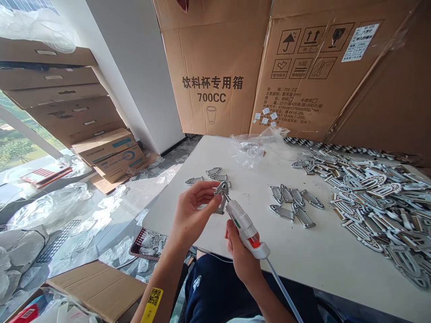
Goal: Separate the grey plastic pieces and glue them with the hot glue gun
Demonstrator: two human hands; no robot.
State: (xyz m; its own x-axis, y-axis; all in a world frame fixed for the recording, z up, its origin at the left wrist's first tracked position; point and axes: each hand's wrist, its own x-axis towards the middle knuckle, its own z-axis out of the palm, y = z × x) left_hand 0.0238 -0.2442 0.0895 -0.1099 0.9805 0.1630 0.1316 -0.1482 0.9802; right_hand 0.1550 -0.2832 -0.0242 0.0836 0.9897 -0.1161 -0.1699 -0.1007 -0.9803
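Observation:
My left hand (193, 211) pinches a small grey frame-shaped plastic piece (221, 189) between thumb and fingers above the table. My right hand (241, 256) is wrapped round a white glue gun (243, 220) with a red trigger; a long translucent stick or cord (283, 287) runs from its rear. The gun's nozzle points at the held piece, close to it or touching; I cannot tell which. Several similar grey pieces (194, 181) lie on the table just behind and around my left hand. Right of the gun lies another small group of these pieces (286, 194).
A large heap of grey pieces (377, 193) covers the right of the white table (323, 260). Clear plastic bags (251, 150) lie at the back, before tall cardboard (215, 54). A basket of pieces (138, 244) and an open carton (97, 285) stand on the floor, left.

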